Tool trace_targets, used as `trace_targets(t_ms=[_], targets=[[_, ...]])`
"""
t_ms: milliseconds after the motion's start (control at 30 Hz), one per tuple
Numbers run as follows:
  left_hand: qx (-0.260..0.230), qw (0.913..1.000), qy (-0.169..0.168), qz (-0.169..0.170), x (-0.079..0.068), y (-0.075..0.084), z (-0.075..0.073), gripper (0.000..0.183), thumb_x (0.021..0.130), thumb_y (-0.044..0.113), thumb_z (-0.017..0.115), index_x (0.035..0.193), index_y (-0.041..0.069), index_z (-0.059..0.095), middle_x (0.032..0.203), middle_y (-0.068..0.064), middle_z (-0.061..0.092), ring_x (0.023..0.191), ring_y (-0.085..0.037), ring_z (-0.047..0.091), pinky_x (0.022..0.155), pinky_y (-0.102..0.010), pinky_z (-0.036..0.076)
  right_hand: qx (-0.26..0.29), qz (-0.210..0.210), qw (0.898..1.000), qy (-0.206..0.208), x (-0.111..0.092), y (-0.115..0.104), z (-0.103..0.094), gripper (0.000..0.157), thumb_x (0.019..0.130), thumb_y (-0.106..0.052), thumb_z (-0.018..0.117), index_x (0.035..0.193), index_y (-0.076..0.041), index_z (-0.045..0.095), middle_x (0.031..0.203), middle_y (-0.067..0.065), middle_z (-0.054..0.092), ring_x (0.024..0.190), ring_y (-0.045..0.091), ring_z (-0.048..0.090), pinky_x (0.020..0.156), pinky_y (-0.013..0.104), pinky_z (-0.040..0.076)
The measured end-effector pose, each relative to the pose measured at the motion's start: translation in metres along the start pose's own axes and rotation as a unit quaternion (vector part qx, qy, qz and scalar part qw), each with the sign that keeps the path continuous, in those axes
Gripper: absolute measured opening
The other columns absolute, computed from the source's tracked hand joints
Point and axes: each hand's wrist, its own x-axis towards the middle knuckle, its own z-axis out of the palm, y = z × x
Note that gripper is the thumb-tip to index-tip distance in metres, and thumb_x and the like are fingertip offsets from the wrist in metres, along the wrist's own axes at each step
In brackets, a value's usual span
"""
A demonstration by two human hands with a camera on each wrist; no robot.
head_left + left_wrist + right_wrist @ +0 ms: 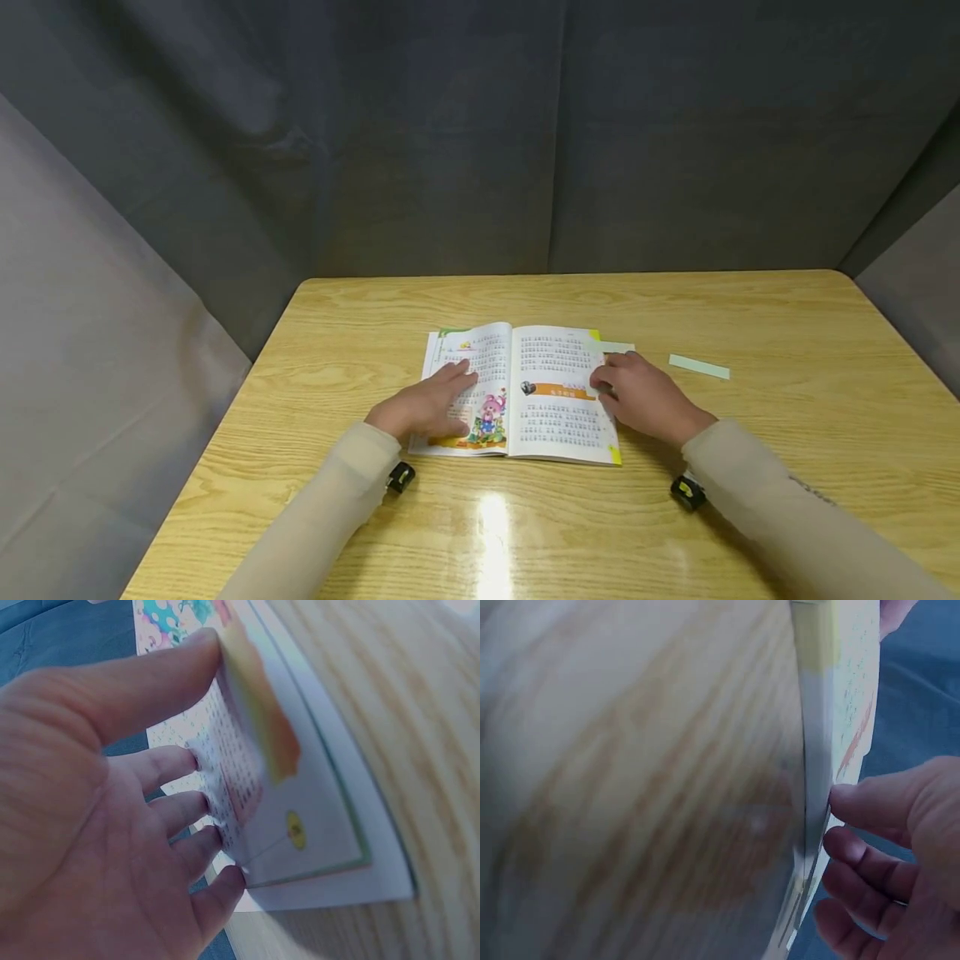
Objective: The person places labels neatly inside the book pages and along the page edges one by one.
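Note:
An open picture book [555,437] lies on the table, with printed text on both pages and a pink cartoon animal at the lower left. My left hand [431,404] rests on the left page, fingers spread and nearly straight; in the left wrist view its fingertips [206,802] touch the printed paper. At the book's right edge is my right hand [645,396]. Its thumb and curled index finger pinch the page edge [821,772] in the right wrist view. Just beyond that hand, a pale green paper strip [618,347] shows beside the book's upper right corner.
A second pale green strip [699,366] lies on the table to the right of the book. The wood-grain table [360,333] ends at a dark grey curtain [450,167] behind. Small black wrist cameras hang under both sleeves [352,475].

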Motion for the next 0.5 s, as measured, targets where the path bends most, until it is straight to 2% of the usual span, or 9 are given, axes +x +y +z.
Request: trace_targets(t_ms=[133, 267, 333, 467, 500], targets=[[0.000, 1.0000, 0.003, -0.001, 0.0001, -0.0017, -0.0001, 0.082, 0.093, 0.030, 0.069, 0.160, 0.022, 0.021, 0.170, 0.004, 0.002, 0.158, -0.021, 0.002, 0.128, -0.044, 0.015, 0.022, 0.004, 1.000, 0.009, 0.0011, -0.0012, 0.0006, 0.012, 0.086, -0.007, 0.073, 0.097, -0.008, 0.076, 0.091, 0.005, 0.066, 0.088, 0.022, 0.062, 0.079, 0.041, 0.054], [0.003, 1.0000, 0.005, -0.001, -0.0002, -0.0028, 0.0004, 0.082, 0.093, 0.031, 0.068, 0.160, 0.023, 0.021, 0.170, 0.005, 0.002, 0.158, -0.020, 0.001, 0.128, -0.044, 0.015, 0.038, 0.022, 0.999, 0.007, 0.0010, -0.0026, -0.0003, 0.011, 0.086, -0.006, 0.073, 0.096, -0.008, 0.077, 0.095, 0.006, 0.070, 0.102, 0.030, 0.066, 0.085, 0.046, 0.056], [0.000, 1.0000, 0.005, 0.001, 0.0001, -0.0031, 0.0013, 0.082, 0.093, 0.031, 0.068, 0.160, 0.023, 0.021, 0.170, 0.005, 0.002, 0.158, -0.019, 0.001, 0.128, -0.043, 0.015, 0.037, 0.027, 0.999, 0.006, 0.0007, -0.0030, -0.0007, 0.009, 0.086, -0.006, 0.073, 0.092, -0.010, 0.078, 0.093, 0.005, 0.070, 0.104, 0.030, 0.066, 0.086, 0.046, 0.056], [-0.006, 1.0000, 0.008, -0.001, 0.0001, -0.0027, 0.0022, 0.082, 0.093, 0.032, 0.069, 0.160, 0.024, 0.022, 0.170, 0.006, 0.003, 0.158, -0.019, 0.002, 0.128, -0.043, 0.016, 0.034, 0.023, 0.999, 0.005, 0.0017, -0.0022, -0.0006, 0.009, 0.084, -0.005, 0.074, 0.084, -0.013, 0.077, 0.087, 0.001, 0.068, 0.091, 0.023, 0.065, 0.077, 0.040, 0.055], [-0.007, 0.9999, 0.009, -0.002, -0.0001, -0.0027, 0.0022, 0.082, 0.093, 0.032, 0.069, 0.160, 0.024, 0.022, 0.170, 0.006, 0.003, 0.158, -0.019, 0.002, 0.128, -0.043, 0.016, 0.037, 0.024, 0.999, 0.003, 0.0024, -0.0021, -0.0010, 0.010, 0.085, -0.005, 0.073, 0.082, -0.014, 0.076, 0.086, 0.000, 0.068, 0.092, 0.024, 0.065, 0.077, 0.040, 0.055]])
